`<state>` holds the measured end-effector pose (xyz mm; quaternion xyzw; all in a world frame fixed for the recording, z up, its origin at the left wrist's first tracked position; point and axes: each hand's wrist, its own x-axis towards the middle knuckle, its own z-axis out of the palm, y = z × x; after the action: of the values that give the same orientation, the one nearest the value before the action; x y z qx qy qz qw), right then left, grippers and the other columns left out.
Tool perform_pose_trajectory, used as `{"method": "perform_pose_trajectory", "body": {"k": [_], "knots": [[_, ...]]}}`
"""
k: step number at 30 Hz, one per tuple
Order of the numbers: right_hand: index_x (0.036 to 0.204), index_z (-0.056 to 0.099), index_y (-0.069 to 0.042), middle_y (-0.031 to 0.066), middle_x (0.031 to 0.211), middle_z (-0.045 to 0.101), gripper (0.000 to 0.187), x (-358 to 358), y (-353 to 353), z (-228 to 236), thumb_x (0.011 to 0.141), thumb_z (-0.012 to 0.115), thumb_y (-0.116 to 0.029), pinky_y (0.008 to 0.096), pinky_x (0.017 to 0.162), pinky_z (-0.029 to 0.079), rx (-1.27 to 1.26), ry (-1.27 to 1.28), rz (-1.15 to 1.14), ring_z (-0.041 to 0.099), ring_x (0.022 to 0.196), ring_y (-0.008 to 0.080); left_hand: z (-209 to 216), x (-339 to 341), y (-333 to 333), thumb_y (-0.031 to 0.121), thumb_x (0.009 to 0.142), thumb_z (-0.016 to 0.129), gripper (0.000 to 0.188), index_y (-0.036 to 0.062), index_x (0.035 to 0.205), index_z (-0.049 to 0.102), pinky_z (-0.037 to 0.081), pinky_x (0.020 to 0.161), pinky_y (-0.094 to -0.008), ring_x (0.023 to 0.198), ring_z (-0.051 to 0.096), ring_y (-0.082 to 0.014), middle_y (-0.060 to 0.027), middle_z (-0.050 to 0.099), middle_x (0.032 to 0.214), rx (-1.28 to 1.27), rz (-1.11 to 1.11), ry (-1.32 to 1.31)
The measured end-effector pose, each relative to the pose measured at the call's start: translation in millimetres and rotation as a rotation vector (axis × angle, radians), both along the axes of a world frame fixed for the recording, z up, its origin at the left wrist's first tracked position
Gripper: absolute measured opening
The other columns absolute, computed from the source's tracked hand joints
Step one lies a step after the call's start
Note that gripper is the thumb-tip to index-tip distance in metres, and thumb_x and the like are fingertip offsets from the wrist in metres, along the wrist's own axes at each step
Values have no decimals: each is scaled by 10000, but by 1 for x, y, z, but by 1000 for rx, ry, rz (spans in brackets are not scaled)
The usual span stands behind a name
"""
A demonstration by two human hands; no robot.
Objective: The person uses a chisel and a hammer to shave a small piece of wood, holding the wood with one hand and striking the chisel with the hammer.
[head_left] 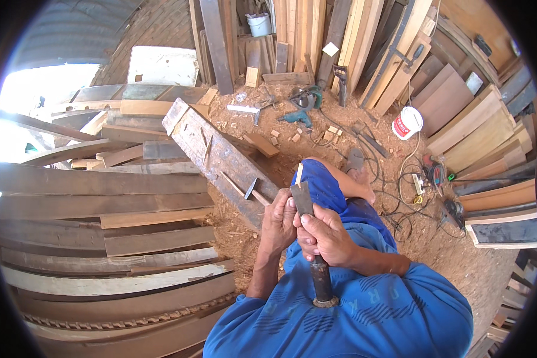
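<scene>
A large chisel [302,199] points away from me, its dark handle [321,283] running back to my chest and its butt end near my blue shirt. My right hand [333,237] is wrapped round the chisel where blade and handle meet. Close against the blade's left side is my left hand [277,219], its fingers curled in and thumb up; what it grips is hidden. A pale strip of wood [299,173] shows just past the blade tip, above my blue-clad knee; its lower end is hidden.
Left of my knees a worn plank bench [206,149] carries a hammer [251,188] and loose sticks. Stacked boards [101,185] fill the left side. On the shavings-covered floor lie a teal drill [296,117], a handsaw [340,83], cables and a white bucket [407,123].
</scene>
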<state>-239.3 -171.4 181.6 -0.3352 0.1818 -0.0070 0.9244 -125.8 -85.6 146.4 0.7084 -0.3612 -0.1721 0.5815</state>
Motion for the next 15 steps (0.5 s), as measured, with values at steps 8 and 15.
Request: {"method": "perform_pose_trajectory", "body": {"k": [8,15], "knots": [[970,463,-46,-1,617,424,165,-27,-32,35,1023,416,-194,253,444,407,-206,-114,-368,378,457,60,-36,-49,53,174,996,521,172,26,1006,607,427,540,-262,570,525,-115,-43,562,706,229,-262,318],[1029,533,-34,-12,766,526,127,15,-60,-8,944,566,-121,220,592,432,-736,68,-162,490,640,46,-40,-16,13,199,986,564,242,-7,1102,613,450,557,-241,629,537,-75,-31,582,805,80,-134,267]]}}
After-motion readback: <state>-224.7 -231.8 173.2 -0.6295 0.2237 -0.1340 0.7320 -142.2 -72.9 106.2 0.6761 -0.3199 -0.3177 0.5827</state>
